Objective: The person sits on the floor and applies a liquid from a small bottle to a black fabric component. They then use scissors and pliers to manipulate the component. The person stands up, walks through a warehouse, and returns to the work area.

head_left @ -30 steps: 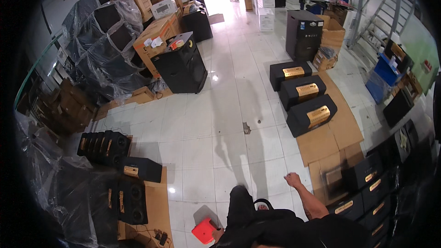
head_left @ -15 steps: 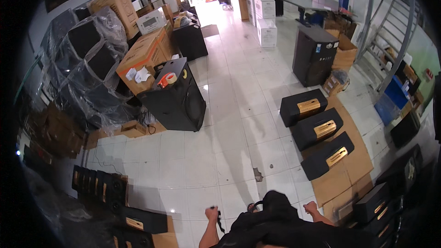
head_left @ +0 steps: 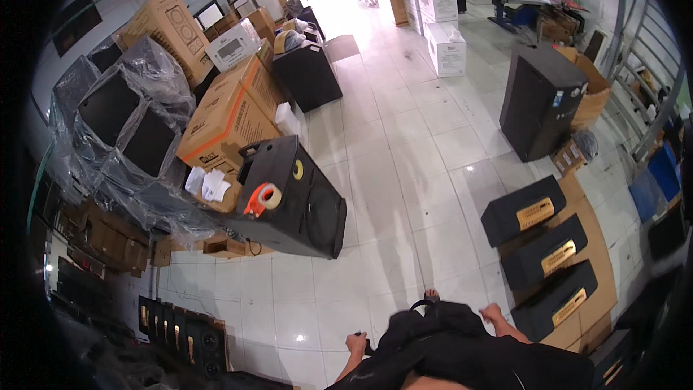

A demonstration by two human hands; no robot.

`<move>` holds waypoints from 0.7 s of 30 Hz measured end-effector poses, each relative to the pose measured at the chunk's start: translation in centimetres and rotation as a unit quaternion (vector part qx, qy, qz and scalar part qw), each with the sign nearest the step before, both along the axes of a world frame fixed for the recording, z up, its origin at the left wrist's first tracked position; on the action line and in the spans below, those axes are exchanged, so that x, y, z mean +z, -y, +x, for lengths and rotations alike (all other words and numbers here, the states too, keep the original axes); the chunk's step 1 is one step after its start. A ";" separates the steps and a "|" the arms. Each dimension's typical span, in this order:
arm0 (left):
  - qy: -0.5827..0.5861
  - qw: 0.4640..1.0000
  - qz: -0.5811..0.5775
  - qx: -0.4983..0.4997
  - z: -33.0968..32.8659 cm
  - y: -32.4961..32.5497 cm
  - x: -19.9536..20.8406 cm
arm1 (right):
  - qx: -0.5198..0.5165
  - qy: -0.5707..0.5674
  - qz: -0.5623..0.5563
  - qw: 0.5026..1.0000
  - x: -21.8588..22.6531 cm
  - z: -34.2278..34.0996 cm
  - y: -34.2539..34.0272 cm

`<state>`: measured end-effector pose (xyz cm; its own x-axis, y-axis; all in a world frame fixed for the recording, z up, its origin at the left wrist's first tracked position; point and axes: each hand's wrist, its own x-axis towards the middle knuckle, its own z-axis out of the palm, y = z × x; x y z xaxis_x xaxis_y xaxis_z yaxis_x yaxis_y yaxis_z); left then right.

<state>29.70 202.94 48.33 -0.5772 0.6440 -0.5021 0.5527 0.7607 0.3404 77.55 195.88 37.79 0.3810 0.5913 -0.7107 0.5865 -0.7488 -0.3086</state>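
My left hand hangs low at my side with its fingers closed; a small dark thing shows at it, too small to name. On the other side my right hand is curled shut, and I see nothing in it. It is nearest to the closest of three black speaker boxes with gold plates, which lie on flat cardboard. Ahead on the left stands a large black speaker, with an orange tape dispenser on its top. Neither hand touches these things.
A brown carton and plastic-wrapped black speakers are stacked at the left. Another tall black speaker stands at the right, before a metal stair. White cartons rise farther off. Small black speakers stand lower left.
The view has moved forward: the large black speaker, the cartons and the speaker boxes now appear closer and larger. Both my hands still hang low, fingers closed.
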 end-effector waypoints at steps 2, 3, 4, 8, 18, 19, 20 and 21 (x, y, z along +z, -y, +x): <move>0.034 0.998 0.008 0.044 -0.2 -2.6 -1.4 | 0.062 0.079 0.100 0.990 1.4 1.9 -11.2; 0.029 0.998 -0.013 0.057 0.6 -3.9 0.2 | 0.101 0.102 0.108 0.984 4.1 2.0 -17.2; 0.021 0.997 -0.040 0.064 1.4 -5.9 1.2 | 0.048 0.047 0.122 0.990 6.4 2.2 -22.8; 0.002 0.994 -0.086 0.067 3.3 -16.4 0.6 | 0.020 0.037 0.228 0.973 9.0 3.6 -40.5; 0.060 0.997 0.045 -0.033 6.0 -58.2 -1.1 | 0.026 0.058 0.048 0.997 4.1 7.2 -56.9; 0.051 0.996 0.065 -0.045 5.4 -63.0 -1.7 | 0.002 0.071 0.058 0.996 4.4 6.8 -57.9; 0.051 0.992 0.091 -0.064 5.7 -68.2 -1.3 | -0.046 0.050 0.035 0.997 4.5 6.8 -58.9; 0.055 0.989 0.113 -0.084 6.5 -73.6 -0.3 | -0.094 0.031 0.008 0.995 4.7 6.9 -59.8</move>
<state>36.22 276.54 48.02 -0.4027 0.8291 -0.3878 0.6153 0.5589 0.5559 84.48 255.65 42.48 0.5290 0.5168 -0.6731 0.4548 -0.8423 -0.2893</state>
